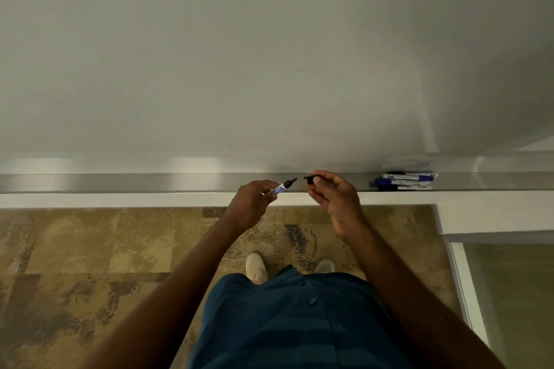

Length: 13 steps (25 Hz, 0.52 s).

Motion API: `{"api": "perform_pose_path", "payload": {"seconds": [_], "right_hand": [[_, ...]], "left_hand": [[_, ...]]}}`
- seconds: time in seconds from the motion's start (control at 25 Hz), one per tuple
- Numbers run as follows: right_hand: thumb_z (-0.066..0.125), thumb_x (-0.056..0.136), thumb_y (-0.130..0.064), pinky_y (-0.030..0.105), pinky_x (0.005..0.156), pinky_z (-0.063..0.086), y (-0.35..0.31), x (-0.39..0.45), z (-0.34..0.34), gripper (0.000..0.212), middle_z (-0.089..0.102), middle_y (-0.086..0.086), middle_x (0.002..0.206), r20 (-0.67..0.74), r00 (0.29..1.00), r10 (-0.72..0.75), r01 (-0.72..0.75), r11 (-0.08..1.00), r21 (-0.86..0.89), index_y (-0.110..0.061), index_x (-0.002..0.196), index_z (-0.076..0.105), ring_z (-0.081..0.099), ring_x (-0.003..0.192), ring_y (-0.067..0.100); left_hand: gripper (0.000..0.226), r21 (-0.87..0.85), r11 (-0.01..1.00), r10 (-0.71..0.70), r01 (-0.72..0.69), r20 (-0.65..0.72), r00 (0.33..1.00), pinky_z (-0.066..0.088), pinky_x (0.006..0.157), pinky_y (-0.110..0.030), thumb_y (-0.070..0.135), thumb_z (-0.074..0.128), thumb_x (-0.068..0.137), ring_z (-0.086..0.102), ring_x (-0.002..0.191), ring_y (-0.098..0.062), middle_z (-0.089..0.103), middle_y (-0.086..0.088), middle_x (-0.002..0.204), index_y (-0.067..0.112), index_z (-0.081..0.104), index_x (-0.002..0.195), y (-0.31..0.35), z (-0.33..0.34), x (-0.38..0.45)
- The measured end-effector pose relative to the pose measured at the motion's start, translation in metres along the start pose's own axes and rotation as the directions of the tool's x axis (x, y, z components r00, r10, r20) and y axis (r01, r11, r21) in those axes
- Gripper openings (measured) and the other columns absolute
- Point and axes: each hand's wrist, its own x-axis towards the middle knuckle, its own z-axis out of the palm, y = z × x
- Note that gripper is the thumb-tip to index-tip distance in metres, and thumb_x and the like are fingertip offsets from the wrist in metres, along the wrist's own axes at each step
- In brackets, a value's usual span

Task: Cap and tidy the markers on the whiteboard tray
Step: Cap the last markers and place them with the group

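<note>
Head view, item one?
— Left hand: grip closed on an uncapped black marker, tip aimed right, above the whiteboard tray.

Item two?
— Right hand: grip pinched on a black cap, just beside the marker tip, not touching.

Remaining stock?
— Pile of markers, blue and black caps on, lying on the tray well to the right of both hands.
</note>
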Motion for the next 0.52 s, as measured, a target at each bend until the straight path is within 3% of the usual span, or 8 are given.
{"api": "perform_pose_path", "payload": {"seconds": [0.16, 0.28, 0.52], "right_hand": [[0.064, 0.095, -0.009, 0.027, 0.082, 0.061, -0.008, -0.011, -0.017, 0.020, 0.077, 0.006, 0.105, -0.024, 1.000, 0.001, -0.002, 0.999, -0.051, -0.010, 0.114, 0.069, 0.075, 0.099, 0.017], [0.066, 0.094, -0.012, 0.026, 0.082, 0.060, -0.007, -0.014, -0.028, 0.017, 0.077, 0.004, 0.103, -0.033, 0.999, -0.013, 0.008, 0.987, -0.163, -0.017, 0.109, 0.071, 0.073, 0.096, 0.017], [0.068, 0.091, -0.008, 0.021, 0.077, 0.059, -0.006, -0.018, -0.049, 0.020, 0.077, 0.001, 0.100, 0.056, 0.998, -0.011, 0.028, 0.946, -0.322, -0.022, 0.104, 0.074, 0.074, 0.094, 0.015]], "left_hand": [[0.027, 0.050, 0.999, 0.011, -0.011, 0.001, 1.000, 0.050, 0.075, -0.029, 0.017, 0.061, 0.099, 0.060, 0.091, -0.018, 0.068, -0.005, 0.116, 0.018, 0.071, 0.124, 0.016, 0.020, 0.001], [0.029, 0.090, 0.995, 0.051, -0.052, 0.017, 0.999, 0.044, 0.069, -0.024, 0.017, 0.061, 0.099, 0.057, 0.086, -0.015, 0.068, -0.006, 0.110, 0.020, 0.070, 0.126, 0.026, 0.032, 0.001], [0.026, 0.096, 0.993, 0.066, -0.065, 0.002, 0.998, 0.045, 0.075, -0.020, 0.018, 0.063, 0.098, 0.060, 0.095, -0.013, 0.071, -0.004, 0.116, 0.018, 0.072, 0.123, 0.036, 0.041, -0.003]]}}
